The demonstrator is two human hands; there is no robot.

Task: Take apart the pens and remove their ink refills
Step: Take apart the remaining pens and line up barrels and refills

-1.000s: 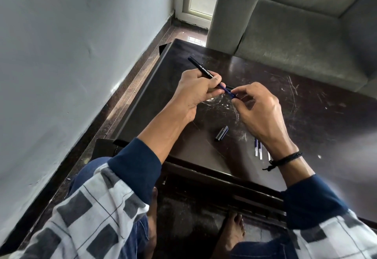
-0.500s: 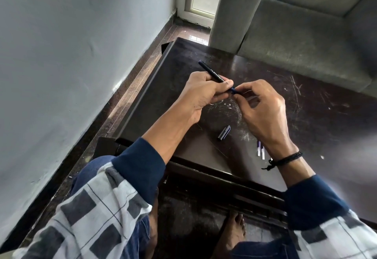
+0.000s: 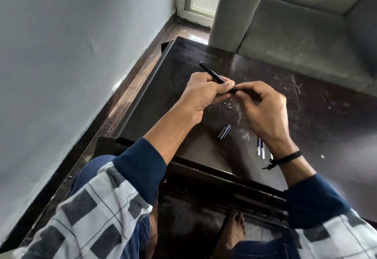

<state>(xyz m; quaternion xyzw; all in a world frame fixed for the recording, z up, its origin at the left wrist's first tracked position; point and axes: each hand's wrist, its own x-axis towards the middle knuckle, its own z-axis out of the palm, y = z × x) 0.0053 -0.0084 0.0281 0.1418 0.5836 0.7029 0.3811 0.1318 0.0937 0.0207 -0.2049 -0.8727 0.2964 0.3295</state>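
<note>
Risks a slip at the tip of the pen (image 3: 212, 74): pinches only a short, smooth end there with the right hand (image 3: 263, 109), and with a hard pull could lose it at once, flinging the piece across the table (image 3: 306, 116) or off its left edge to the floor. Could bend or snap the thin refill inside by pulling at an angle to the barrel rather than straight along it. Could smear ink on the fingertips by dragging the point out crooked. May knock the loose cap (image 3: 224, 131) or roll the refills (image 3: 260, 148) lying on the table below the right wrist, by dropping or sweeping that forearm after a sudden release.

Holds the pen in the air over the middle of the table, slanted away to the left, back end free. Wraps the near part of the barrel in the left hand (image 3: 202, 93), fingers curled round it, thumb laid along the top. Meets it from the right with thumb and forefinger closed on the tip end, other fingers loosely bent, wrist raised clear of the surface. Cannot tell whether the tip section is loose yet: hidden between the fingertips. Looks like the twisting or pulling step, with this refill not yet out.
</note>
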